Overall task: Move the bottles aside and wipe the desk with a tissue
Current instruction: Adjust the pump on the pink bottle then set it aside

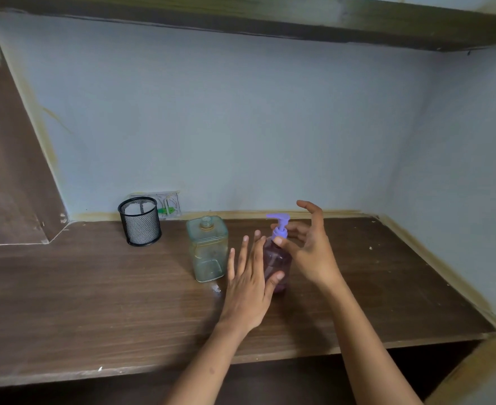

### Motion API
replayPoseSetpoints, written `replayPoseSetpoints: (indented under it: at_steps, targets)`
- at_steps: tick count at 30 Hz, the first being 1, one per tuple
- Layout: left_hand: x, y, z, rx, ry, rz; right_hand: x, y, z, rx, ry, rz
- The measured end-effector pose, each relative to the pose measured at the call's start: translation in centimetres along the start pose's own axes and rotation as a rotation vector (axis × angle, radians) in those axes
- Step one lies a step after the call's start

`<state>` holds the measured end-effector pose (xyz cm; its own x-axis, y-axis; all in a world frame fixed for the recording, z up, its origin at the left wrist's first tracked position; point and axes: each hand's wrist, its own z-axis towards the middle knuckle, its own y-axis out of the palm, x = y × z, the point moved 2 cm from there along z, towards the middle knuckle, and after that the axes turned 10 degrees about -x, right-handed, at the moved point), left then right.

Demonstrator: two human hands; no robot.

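- Reaching from the near edge, both hands close on the purple pump bottle (278,258) from either side.
- Left hand (251,283): fingers straight and spread, palm flat against the bottle's left flank, thumb laid across its front; a loose contact, not a closed grip.
- Right hand (309,252): fingers curled but open, thumb tip touching the collar under the pump head; the other fingers stand clear behind the nozzle.
- Pump bottle upright on the brown desk (95,302), near mid-depth.
- Clear square bottle (207,248), capless, upright, just beside the left hand's fingertips.
- Black mesh pen cup (140,220) well to the left, near the wall.
- Wall socket (168,204) behind the cup.
- Small white scrap (217,288) on the desk in front of the square bottle.
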<state>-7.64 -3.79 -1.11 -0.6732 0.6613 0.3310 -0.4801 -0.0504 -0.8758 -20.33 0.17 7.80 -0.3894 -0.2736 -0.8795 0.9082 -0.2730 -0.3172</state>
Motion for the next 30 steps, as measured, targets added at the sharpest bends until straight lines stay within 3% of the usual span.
replayPoseSetpoints:
  at_steps: [5, 15, 20, 30]
  targets:
    - [0.0, 0.0, 0.1, -0.003, -0.014, 0.014, -0.8, 0.9, 0.1, 0.111, 0.004, -0.089]
    - [-0.1, 0.0, 0.2, -0.006, 0.000, -0.014, -0.8, -0.2, 0.4, -0.086, -0.017, 0.076]
    - [-0.2, 0.1, 0.2, -0.011, 0.002, -0.006, -0.6, -0.2, 0.4, -0.108, -0.009, 0.084]
    - [-0.1, 0.1, 0.1, -0.012, -0.006, 0.004, -0.3, 0.6, 0.0, 0.108, -0.035, -0.022]
